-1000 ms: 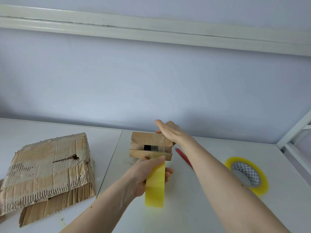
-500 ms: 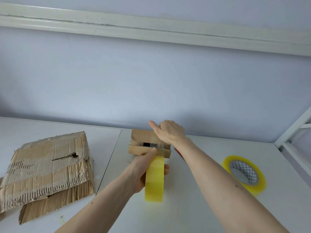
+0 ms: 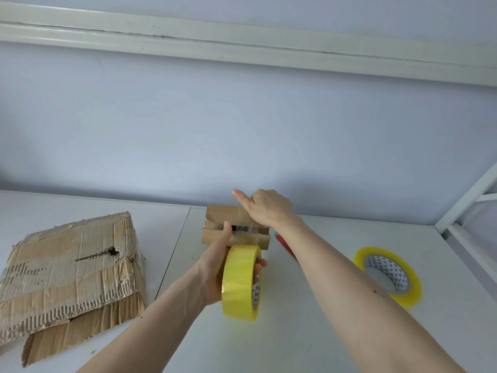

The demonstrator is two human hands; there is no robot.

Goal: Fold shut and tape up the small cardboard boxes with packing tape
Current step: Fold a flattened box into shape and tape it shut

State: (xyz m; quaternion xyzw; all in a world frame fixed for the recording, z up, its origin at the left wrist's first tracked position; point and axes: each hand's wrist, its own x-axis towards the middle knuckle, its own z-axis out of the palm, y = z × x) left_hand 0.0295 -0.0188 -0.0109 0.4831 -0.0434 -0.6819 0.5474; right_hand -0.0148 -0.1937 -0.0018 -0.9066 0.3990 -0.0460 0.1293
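Now left hand (image 3: pixel 215 267) grips round yellow tape roll (image 3: pixel 240 282); right hand (image 3: pixel 265 208) flat on corrugated cardboard box (image 3: pixel 236 228).

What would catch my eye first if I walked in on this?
Probably the bright yellow tape roll in the left hand, stretching tape over the small box mid-table while the right hand presses on its top. Next, a torn, flattened carton at left and a second roll lying flat at right.

two tape rolls (image 3: pixel 240 281) (image 3: pixel 387 275), one small box (image 3: pixel 215 236)
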